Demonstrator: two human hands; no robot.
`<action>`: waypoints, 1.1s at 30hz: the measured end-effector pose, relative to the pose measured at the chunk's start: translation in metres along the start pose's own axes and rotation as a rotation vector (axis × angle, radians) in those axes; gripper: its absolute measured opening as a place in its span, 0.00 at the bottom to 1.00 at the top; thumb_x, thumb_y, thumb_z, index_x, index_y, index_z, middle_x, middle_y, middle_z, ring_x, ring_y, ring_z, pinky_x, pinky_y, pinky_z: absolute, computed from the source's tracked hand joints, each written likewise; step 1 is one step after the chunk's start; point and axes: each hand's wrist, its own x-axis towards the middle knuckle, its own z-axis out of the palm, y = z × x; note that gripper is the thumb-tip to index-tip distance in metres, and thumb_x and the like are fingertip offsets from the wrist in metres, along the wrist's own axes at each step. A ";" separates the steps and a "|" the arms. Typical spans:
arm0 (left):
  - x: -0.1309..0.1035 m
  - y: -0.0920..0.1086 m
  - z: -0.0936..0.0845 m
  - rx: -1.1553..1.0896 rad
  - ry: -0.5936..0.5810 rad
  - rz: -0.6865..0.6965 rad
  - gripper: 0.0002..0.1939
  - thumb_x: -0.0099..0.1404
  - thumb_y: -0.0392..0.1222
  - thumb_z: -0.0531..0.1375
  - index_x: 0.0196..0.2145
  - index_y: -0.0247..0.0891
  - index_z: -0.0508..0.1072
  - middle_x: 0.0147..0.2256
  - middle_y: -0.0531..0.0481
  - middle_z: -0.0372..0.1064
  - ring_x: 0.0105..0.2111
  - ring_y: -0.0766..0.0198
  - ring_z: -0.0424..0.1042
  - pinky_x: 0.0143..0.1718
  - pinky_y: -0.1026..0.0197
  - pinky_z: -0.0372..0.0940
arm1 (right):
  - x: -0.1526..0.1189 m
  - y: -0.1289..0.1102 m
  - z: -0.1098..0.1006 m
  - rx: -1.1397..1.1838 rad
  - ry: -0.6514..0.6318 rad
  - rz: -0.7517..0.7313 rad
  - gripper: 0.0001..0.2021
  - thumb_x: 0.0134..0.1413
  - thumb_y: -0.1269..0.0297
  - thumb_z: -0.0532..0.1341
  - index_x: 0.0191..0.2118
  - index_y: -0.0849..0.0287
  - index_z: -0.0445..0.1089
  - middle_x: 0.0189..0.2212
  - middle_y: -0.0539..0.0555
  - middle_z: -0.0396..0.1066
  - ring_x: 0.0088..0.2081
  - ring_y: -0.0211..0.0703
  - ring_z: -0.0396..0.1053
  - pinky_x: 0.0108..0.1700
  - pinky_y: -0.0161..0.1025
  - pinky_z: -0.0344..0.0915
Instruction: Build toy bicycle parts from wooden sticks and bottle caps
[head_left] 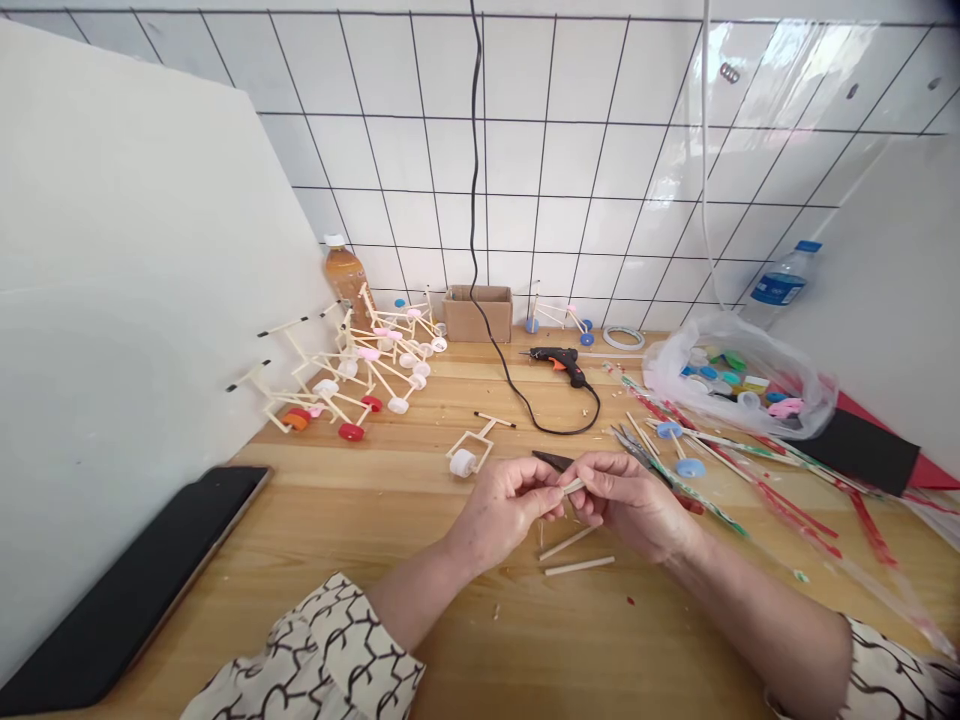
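Between my two hands a short pale wooden stick (pixel 574 487) is pinched at both ends, above the front middle of the table. My left hand (pixel 504 505) closes thumb and fingers on its left end. On the right end, my right hand (pixel 626 500) grips in the same way. Two loose wooden sticks (pixel 580 566) lie on the table just below the hands. Behind them rests a dark-bladed tool (pixel 553 459), partly hidden by my right hand. A small stick frame with a white bottle-cap wheel (pixel 463 462) stands beyond my left hand.
Several stick-and-cap models (pixel 367 370) crowd the back left near an orange drink bottle (pixel 346 280). A black glue gun (pixel 559 362) with its cord lies mid-back, before a cardboard box (pixel 480 315). Scissors (pixel 634 445), plastic strips and a bag of caps (pixel 739 385) are at right.
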 end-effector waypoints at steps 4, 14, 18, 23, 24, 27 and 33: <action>0.000 -0.001 -0.001 0.032 -0.009 0.012 0.07 0.56 0.39 0.60 0.27 0.31 0.72 0.23 0.50 0.68 0.24 0.68 0.65 0.29 0.64 0.62 | 0.000 0.001 0.001 -0.003 0.010 -0.001 0.12 0.40 0.58 0.69 0.26 0.64 0.76 0.17 0.50 0.68 0.19 0.30 0.61 0.21 0.29 0.54; -0.002 0.008 -0.004 0.455 0.031 0.088 0.07 0.58 0.34 0.54 0.25 0.35 0.70 0.22 0.52 0.67 0.24 0.66 0.65 0.27 0.64 0.60 | -0.006 -0.013 -0.002 -0.625 -0.004 -0.263 0.14 0.54 0.55 0.59 0.33 0.60 0.77 0.24 0.52 0.70 0.26 0.36 0.62 0.29 0.35 0.58; -0.005 0.006 -0.004 0.825 0.041 0.307 0.09 0.59 0.30 0.52 0.25 0.36 0.69 0.24 0.50 0.69 0.26 0.63 0.67 0.28 0.63 0.60 | -0.010 -0.018 0.001 -1.108 -0.025 -0.497 0.10 0.55 0.61 0.59 0.30 0.58 0.75 0.25 0.53 0.67 0.28 0.39 0.63 0.30 0.36 0.57; -0.012 0.001 -0.001 1.266 -0.012 0.559 0.10 0.56 0.26 0.50 0.28 0.34 0.69 0.26 0.46 0.70 0.28 0.59 0.68 0.31 0.60 0.63 | -0.013 -0.011 0.005 -1.463 -0.039 -0.635 0.11 0.56 0.70 0.55 0.27 0.58 0.73 0.25 0.54 0.67 0.30 0.41 0.64 0.30 0.36 0.57; -0.013 0.001 0.001 1.348 -0.031 0.587 0.10 0.55 0.24 0.50 0.27 0.33 0.68 0.26 0.46 0.70 0.27 0.59 0.68 0.30 0.59 0.63 | -0.013 -0.009 0.006 -1.507 -0.044 -0.640 0.12 0.56 0.71 0.55 0.26 0.59 0.72 0.25 0.55 0.67 0.30 0.41 0.64 0.30 0.36 0.57; -0.017 0.004 0.005 1.561 -0.066 0.661 0.11 0.52 0.23 0.50 0.26 0.33 0.67 0.24 0.46 0.68 0.25 0.58 0.66 0.28 0.58 0.63 | -0.014 -0.004 0.008 -1.620 -0.041 -0.626 0.12 0.55 0.73 0.55 0.22 0.61 0.69 0.23 0.55 0.66 0.27 0.41 0.62 0.28 0.36 0.55; -0.021 0.008 0.009 1.769 -0.046 0.757 0.12 0.54 0.22 0.48 0.25 0.34 0.65 0.22 0.47 0.64 0.24 0.58 0.65 0.25 0.59 0.61 | -0.013 0.003 0.010 -1.669 0.010 -0.580 0.10 0.50 0.76 0.55 0.21 0.60 0.64 0.21 0.54 0.66 0.24 0.38 0.60 0.26 0.35 0.53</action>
